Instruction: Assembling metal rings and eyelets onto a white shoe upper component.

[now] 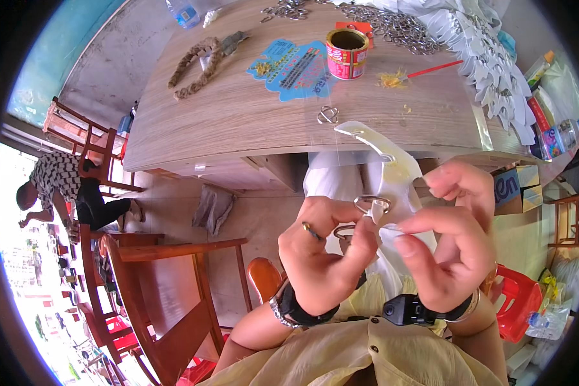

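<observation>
At pale wood-grain desk (206, 128), pinching oval silver metal ring (365, 200) in near-closed left hand (325, 257), thin white plastic-looking tab (388, 234) lightly in half-curled right hand (455, 241); probably light, bendy, best held by edges.

Single wide fisheye view from the left camera on the person's head, facing steeply down and forward. The pale yellow garment (315, 357), very near, fills the bottom edge; the left hand (328, 254) and right hand (462, 254) are close, below centre. Beyond them, the wood-grain table (238, 125) lies farther off across the top.
</observation>
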Motion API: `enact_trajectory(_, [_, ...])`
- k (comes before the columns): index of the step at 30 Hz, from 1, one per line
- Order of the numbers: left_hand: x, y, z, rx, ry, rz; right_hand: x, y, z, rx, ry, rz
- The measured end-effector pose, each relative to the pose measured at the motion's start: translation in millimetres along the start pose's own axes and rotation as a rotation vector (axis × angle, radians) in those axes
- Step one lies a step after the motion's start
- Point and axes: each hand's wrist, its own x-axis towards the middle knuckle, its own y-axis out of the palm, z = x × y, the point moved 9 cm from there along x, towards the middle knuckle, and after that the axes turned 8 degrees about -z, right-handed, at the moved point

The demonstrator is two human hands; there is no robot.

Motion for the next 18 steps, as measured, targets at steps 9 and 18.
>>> enact_trajectory(9, [-2.0, 10.7, -43.7, 0.370, 0.553, 0.045, 4.5, 7.5, -4.9, -0.188, -0.043, -0.065])
enact_trajectory(18, [-3.6, 14.3, -51.0, 0.439, 0.670, 0.005, 9.2, 9.0, -2.2, -0.257, -0.032, -0.054])
